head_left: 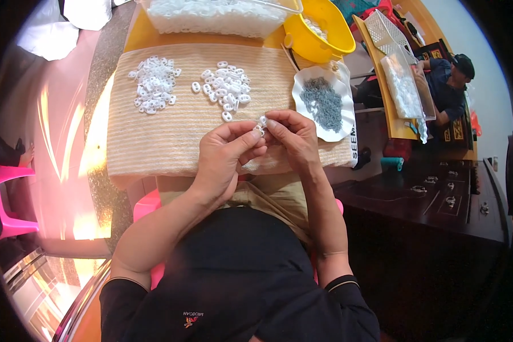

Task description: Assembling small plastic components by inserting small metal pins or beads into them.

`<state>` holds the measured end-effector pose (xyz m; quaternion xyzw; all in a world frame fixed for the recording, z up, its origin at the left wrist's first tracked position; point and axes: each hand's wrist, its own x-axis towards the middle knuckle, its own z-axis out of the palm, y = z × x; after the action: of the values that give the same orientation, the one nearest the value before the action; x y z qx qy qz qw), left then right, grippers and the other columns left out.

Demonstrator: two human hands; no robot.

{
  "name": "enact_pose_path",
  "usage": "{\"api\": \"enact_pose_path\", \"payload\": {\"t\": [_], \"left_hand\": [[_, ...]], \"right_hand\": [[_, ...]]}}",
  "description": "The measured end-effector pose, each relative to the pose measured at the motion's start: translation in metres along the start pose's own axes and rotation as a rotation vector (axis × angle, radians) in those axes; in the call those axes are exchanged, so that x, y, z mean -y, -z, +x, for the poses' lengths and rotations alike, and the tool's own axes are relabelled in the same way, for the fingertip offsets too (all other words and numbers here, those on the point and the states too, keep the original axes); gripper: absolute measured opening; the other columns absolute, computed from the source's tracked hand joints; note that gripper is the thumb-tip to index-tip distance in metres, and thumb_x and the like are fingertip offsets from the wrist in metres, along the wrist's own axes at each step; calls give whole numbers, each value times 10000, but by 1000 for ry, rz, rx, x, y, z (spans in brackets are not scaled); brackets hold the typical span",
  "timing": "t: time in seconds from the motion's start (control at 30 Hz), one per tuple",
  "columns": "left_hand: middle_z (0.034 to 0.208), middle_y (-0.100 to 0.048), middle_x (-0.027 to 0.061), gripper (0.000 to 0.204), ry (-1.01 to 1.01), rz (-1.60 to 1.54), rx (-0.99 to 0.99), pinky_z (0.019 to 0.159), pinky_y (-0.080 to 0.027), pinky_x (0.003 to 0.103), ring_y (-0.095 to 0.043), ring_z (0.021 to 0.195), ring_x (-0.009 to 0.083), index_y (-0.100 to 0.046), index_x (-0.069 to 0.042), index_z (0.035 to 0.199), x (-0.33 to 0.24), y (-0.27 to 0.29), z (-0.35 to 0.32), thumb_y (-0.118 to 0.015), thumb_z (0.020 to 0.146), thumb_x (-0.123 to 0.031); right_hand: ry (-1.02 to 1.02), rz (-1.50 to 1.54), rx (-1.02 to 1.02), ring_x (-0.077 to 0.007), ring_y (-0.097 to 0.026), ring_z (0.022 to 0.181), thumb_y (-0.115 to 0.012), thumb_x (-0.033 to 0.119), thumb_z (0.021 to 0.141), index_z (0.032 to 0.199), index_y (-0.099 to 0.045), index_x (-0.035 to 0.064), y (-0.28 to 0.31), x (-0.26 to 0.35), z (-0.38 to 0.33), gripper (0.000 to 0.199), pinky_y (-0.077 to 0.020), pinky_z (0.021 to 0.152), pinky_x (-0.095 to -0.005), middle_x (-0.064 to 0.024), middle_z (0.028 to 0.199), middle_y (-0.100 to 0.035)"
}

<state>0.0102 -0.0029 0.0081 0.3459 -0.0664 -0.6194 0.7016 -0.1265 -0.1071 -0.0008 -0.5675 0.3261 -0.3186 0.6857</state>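
Just above the near edge of the striped cloth [171,145], my two hands meet fingertip to fingertip. My left hand [225,153] pinches a small white plastic piece [259,129] between thumb and forefinger. A second small white plastic piece [263,121] is in the pinch of my right hand [297,141], right against the first. Beyond them lies a pile of white oval two-hole plastic pieces [229,85]. Farther left is a pile of smaller white plastic pieces with holes [155,82]. To the right, a white wavy-edged dish [342,132] holds many tiny grey pieces [323,104], too small to make out.
At the table's far side stand a clear bin [211,32] full of white pieces and a yellow basin [337,37]. Another person [447,85] sits at a side table [402,130] on the right. A pink stool [8,205] stands at left, a dark cabinet [404,205] at right.
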Motion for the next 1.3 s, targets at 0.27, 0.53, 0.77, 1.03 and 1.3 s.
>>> {"api": "enact_pose_path", "payload": {"t": [0.27, 0.53, 0.77, 1.03, 1.3], "left_hand": [[879, -650, 113, 149, -4, -35, 19, 714, -586, 273, -665, 766, 178, -594, 17, 1013, 0, 3, 4, -614, 866, -6], [898, -654, 116, 148, 3, -25, 18, 711, -583, 259, -665, 755, 171, -598, 15, 1009, 0, 3, 4, -620, 864, -7], [918, -657, 109, 155, 52, 11, 18, 711, -575, 251, -658, 759, 156, -602, 13, 1013, 2, 5, 5, -622, 861, -5], [922, -655, 109, 157, 83, 30, 24, 712, -571, 249, -653, 766, 153, -603, 23, 1018, 2, 4, 7, -618, 864, -4], [899, -648, 92, 133, 104, 25, 9, 720, -574, 264, -646, 782, 147, -607, 20, 999, -2, 3, 7, -613, 869, -6]], "right_hand": [[-66, 147, 74, -107, -640, 749, -615, 39, 884, 1048, -622, -19, 2, -2, -5, 174, -523, 639, -212, -79, 895, -673], [-87, 210, 142, -122, -640, 779, -617, 36, 886, 1079, -610, -34, 1, 0, -9, 205, -533, 659, -242, -90, 915, -672], [-110, 187, 196, -141, -641, 841, -626, 35, 881, 1138, -594, -39, 6, 1, -11, 270, -550, 712, -265, -105, 995, -661], [-120, 135, 199, -142, -640, 865, -636, 41, 875, 1146, -591, -40, 11, -4, -9, 286, -551, 737, -271, -106, 1015, -659], [-113, 140, 170, -152, -648, 801, -635, 41, 875, 1144, -590, -45, 19, -5, -7, 286, -559, 703, -279, -108, 970, -661]]}}
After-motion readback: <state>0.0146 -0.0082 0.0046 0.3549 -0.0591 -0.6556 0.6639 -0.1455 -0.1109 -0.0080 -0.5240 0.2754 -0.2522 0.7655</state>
